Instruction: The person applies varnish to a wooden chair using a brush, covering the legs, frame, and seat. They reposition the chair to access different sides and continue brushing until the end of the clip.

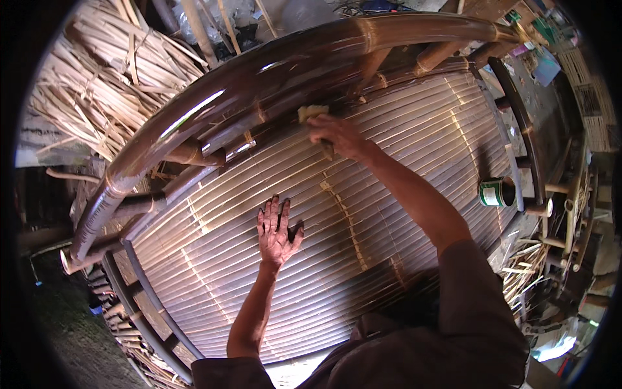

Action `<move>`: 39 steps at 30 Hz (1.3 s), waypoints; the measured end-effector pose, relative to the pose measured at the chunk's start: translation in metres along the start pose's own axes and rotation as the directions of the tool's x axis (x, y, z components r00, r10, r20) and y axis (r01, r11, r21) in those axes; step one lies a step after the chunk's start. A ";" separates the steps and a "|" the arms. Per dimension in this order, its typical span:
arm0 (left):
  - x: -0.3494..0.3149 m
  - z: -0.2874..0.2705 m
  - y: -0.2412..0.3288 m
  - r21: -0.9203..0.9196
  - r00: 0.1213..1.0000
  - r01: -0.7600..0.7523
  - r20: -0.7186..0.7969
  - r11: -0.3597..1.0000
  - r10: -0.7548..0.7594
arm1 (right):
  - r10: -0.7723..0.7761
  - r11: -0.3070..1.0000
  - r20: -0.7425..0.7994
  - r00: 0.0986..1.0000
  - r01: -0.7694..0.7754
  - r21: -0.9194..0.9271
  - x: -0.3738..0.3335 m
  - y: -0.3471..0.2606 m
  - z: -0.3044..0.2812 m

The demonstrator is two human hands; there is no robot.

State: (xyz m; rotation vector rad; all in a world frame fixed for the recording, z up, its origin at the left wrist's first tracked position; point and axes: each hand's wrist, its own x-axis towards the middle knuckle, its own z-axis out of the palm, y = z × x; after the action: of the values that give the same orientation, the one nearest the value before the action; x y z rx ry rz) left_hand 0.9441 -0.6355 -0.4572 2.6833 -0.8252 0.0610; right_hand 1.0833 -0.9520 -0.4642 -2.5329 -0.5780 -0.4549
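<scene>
A bamboo bench fills the middle, its slatted seat [414, 194] of pale split strips framed by glossy dark-brown poles. My right hand [340, 137] grips a paintbrush [313, 113] whose pale bristles point to the far side; the tip meets the dark strip where the slats end below the backrest. Part of the handle shows below my fingers. My left hand [278, 236] lies palm down on the slats with fingers spread and dark-stained, holding nothing. At the right end of the seat stands an open green can [496, 192] with a white label; its contents cannot be made out.
A thick shiny backrest pole [272, 68] arches across the far side, with short bamboo struts below it. Loose bamboo strips [110, 84] are heaped at the far left. Dark armrest poles [518, 126] border the right end, with more bamboo pieces [528, 266] beyond.
</scene>
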 end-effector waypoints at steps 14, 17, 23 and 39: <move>-0.004 -0.005 0.001 0.009 0.998 0.044 0.035 0.999 -0.045 | 0.598 0.710 -0.483 0.640 -0.143 0.690 0.036 -0.114 -0.023; -0.009 0.020 -0.009 0.027 0.996 0.006 0.091 1.000 -0.008 | 0.345 0.378 -0.116 0.931 -0.025 0.926 0.066 -0.184 0.057; -0.003 -0.001 -0.002 0.000 1.000 0.012 0.024 1.000 -0.012 | 0.512 0.748 -0.390 0.766 -0.174 0.641 0.058 -0.094 0.018; 0.002 -0.008 -0.001 -0.039 0.999 0.029 0.018 0.999 -0.028 | 0.554 0.688 -0.402 0.729 -0.130 0.714 0.050 -0.150 0.023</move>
State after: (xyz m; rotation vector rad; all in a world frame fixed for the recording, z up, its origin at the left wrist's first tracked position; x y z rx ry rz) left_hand 0.9468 -0.6335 -0.4497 2.6621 -0.7854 0.0143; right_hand 1.0590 -0.8065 -0.4028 -1.6228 0.0480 -0.7122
